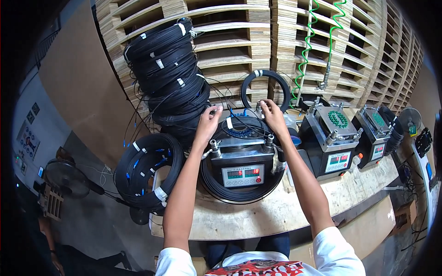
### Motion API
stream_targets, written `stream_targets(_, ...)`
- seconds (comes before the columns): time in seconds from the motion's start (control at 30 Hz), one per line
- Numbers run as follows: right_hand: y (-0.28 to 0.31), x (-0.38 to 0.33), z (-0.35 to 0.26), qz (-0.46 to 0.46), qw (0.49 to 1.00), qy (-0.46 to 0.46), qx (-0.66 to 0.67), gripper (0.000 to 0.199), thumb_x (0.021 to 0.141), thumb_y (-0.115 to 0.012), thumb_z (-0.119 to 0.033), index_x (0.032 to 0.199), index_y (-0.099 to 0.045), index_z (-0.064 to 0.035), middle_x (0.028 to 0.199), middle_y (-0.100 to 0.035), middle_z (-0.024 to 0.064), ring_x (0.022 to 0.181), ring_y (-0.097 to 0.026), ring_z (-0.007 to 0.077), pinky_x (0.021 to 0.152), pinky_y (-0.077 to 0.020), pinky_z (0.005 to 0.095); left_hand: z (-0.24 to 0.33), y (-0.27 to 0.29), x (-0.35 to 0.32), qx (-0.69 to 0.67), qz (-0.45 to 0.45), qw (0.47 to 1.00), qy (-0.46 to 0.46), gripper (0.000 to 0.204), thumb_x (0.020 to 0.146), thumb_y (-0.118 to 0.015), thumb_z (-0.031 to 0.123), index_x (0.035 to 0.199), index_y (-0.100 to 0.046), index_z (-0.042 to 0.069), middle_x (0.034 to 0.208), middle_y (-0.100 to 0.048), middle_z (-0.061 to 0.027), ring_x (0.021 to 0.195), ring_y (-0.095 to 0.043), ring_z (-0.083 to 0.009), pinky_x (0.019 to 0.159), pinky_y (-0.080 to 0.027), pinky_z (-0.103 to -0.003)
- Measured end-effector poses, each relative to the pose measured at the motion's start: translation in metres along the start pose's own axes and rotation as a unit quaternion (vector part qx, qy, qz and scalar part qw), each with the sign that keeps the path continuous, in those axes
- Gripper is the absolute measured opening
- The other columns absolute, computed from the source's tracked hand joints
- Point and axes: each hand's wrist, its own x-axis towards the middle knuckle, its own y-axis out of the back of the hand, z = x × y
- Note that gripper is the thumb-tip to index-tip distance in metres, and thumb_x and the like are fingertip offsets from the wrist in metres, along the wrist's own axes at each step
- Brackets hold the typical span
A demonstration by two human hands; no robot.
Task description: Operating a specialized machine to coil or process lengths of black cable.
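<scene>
Over at the left edge of the worn wooden workbench, a fat black coil of thin cable with white tape bands and small blue connectors is hanging half off the edge, and behind it a tall stack of similar black coils is leaning against the pale wooden pallets. The person's left hand is reaching forward with the arm nearly straight, fingers curled down onto the near-left rim of the flat black cable coil lying on top of the grey box-shaped machine with red and green digit displays; it is pinching at the coil, though I cannot tell how firmly. That coil is lying flat, a ring with no long axis, sitting dead centre between both hands and just beyond them. The right hand is stretching out likewise, slightly farther forward, fingertips pressing on the far-right rim of the same coil, grip closed on the strands as far as I can see. Further right, two similar machines with green round pads on top are standing idle, and a green spiral hose is dangling over the pallets.
</scene>
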Motion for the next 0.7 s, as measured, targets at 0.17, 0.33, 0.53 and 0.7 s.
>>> stream_targets(0.17, -0.002, 0.003, 0.005, 0.023, 1.0, 0.016, -0.003, 0.043, 0.103, -0.055, -0.038, 0.124, -0.063, -0.0014, 0.102, -0.072, 0.0212, 0.094, -0.07, 0.0279, 0.083, -0.0523, 0.0378, 0.007, 0.002, -0.004, 0.005, 0.007, 1.0, 0.022, 0.071, 0.094, -0.062, 0.056, 0.137, -0.055, 0.0, 0.086, -0.065, -0.0114, 0.081, -0.062, -0.0196, 0.076, -0.049, -0.034)
stream_targets(0.33, 0.003, 0.007, 0.015, 0.025, 1.0, -0.007, -0.012, 0.054, 0.107, -0.044, -0.047, 0.119, -0.061, 0.003, 0.079, -0.056, 0.0063, 0.074, -0.052, 0.0147, 0.07, -0.0441, 0.0315, 0.011, -0.001, -0.005, 0.006, 0.014, 1.0, 0.027, 0.072, 0.095, -0.061, 0.057, 0.137, -0.054, 0.0, 0.089, -0.065, -0.0117, 0.083, -0.062, -0.0198, 0.078, -0.049, -0.033)
stream_targets(0.53, -0.003, 0.004, 0.006, -0.025, 0.999, -0.003, -0.035, 0.053, 0.107, -0.04, -0.046, 0.114, -0.059, 0.0028, 0.098, -0.064, 0.0282, 0.094, -0.061, 0.044, 0.084, -0.0469, 0.0448, 0.001, 0.006, -0.005, 0.006, 0.014, 1.0, 0.024, 0.068, 0.095, -0.061, 0.056, 0.132, -0.058, -0.001, 0.088, -0.064, -0.0107, 0.082, -0.06, -0.019, 0.076, -0.048, -0.033)
stream_targets(0.7, 0.0, 0.005, 0.017, -0.011, 0.999, 0.03, -0.005, 0.045, 0.108, -0.042, -0.039, 0.112, -0.059, 0.0029, 0.09, -0.062, 0.0266, 0.086, -0.062, 0.0413, 0.079, -0.0472, 0.0446, 0.006, 0.0, -0.005, 0.004, 0.007, 1.0, 0.023, 0.069, 0.095, -0.062, 0.056, 0.132, -0.058, -0.003, 0.086, -0.064, -0.0104, 0.08, -0.06, -0.0181, 0.075, -0.048, -0.032)
